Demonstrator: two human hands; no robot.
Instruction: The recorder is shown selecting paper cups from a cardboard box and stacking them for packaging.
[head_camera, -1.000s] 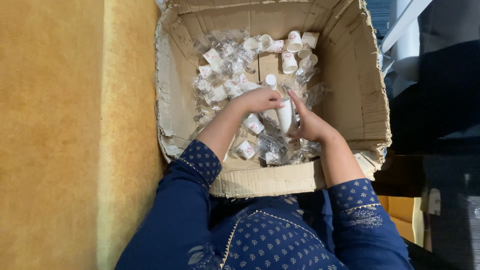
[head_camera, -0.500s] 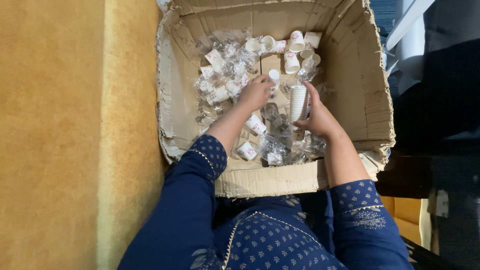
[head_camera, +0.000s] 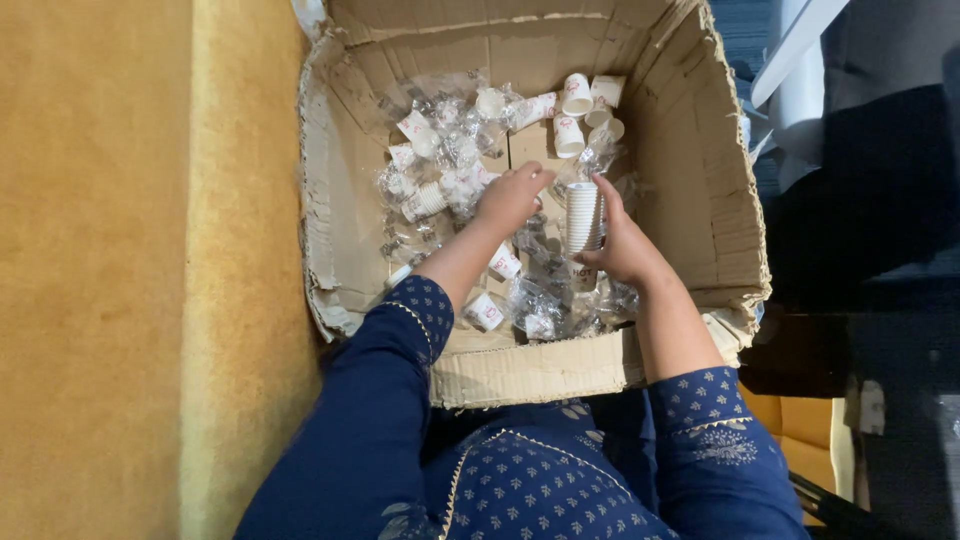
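Brown corrugated cardboard, torn and frayed along its rims, forms the open box (head_camera: 680, 150) that holds everything. Near the middle of its floor, the right hand (head_camera: 625, 245) is clamped around a stack of white paper cups (head_camera: 582, 218), ribbed where the rims nest; the stack stands roughly upright, its long axis running toward the box's far wall, with a red mark low on the bottom cup. Just to its left, the left hand (head_camera: 510, 198) rests with fingers curled loosely down among crinkled clear plastic wrappers (head_camera: 450, 150); whether it grips anything cannot be told. Loose white cups (head_camera: 578, 95) with small red marks lie tipped on their sides by the far right corner, and more lie scattered near the front edge (head_camera: 485, 310).
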